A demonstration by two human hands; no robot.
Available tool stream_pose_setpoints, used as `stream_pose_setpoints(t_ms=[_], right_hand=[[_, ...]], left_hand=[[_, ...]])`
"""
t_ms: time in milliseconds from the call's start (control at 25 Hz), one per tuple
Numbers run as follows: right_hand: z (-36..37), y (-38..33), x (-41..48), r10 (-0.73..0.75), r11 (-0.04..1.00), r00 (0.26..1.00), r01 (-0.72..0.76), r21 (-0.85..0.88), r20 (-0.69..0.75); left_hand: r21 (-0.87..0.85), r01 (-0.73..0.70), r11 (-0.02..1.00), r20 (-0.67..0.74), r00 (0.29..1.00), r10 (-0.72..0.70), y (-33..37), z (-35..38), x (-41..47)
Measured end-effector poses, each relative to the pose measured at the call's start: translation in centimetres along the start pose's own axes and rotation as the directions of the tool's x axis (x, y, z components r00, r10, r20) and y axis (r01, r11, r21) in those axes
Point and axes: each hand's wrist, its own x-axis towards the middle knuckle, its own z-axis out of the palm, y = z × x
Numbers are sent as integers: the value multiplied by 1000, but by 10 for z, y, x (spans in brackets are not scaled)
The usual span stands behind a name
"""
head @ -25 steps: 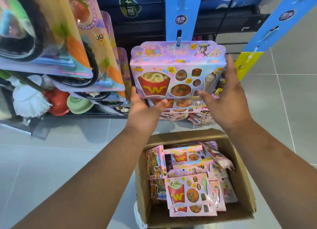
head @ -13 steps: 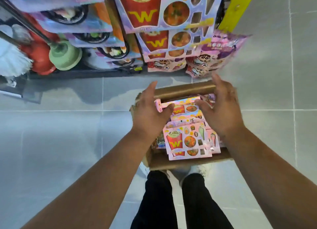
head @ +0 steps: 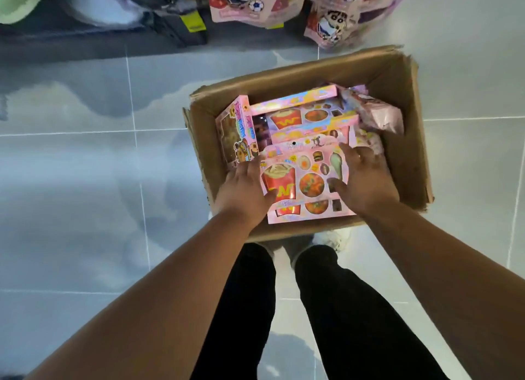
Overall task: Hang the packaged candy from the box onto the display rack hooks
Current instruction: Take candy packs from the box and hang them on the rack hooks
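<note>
An open cardboard box [head: 397, 75] stands on the floor and holds several pink candy packages. The top candy package [head: 308, 180], printed with red fries and round sweets, lies flat near the box's front wall. My left hand [head: 241, 192] grips its left edge, thumb on its face. My right hand [head: 366, 183] holds its right edge, fingers spread over the top corner. Another package [head: 238, 132] stands upright against the left wall, and more like it [head: 298, 115] lie behind. The rack hooks are out of view.
Pink cartoon bags [head: 341, 18] hang low at the top edge, just beyond the box. The dark rack base [head: 170, 30] runs along the top left. Soft pink bags [head: 380, 118] fill the box's right side. My black-trousered legs [head: 250, 294] stand right behind the box on grey tiles.
My view has tilted down from the rack to the box. Both hands left the hung package, dropped into the box and closed on the top package.
</note>
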Motion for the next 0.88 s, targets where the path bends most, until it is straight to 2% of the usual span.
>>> stream_pose_setpoints(t_ms=[120,240,360,480,560,680,800,880], right_hand=[[21,11,13,-26,998,999,28,-58,44],[38,21,21,-35,997,996,40,-61,85],[47,25,22,-42,999,990,44,-10,132],[51,28,20,-50,997,990,42,58,131],[48,31,13,-65,994,987,51,99,145],[42,36,-2,-110,970,979,68,233,172],[44,34,-7,15,918,990,-70,390,142],[51,33,-2,158,889,969,-222,401,187]], left_hand=[[114,-4,993,53,999,-2,-2,20,16],[138,91,986,154,982,-112,0,40,32],[-55,229,972,229,950,-211,4,55,40],[-274,326,905,205,939,-277,7,61,41],[-395,376,838,195,926,-324,8,58,36],[-586,438,682,241,898,-369,4,48,18],[-687,422,591,231,899,-373,-16,39,-4],[-728,397,558,191,900,-391,-32,30,-19]])
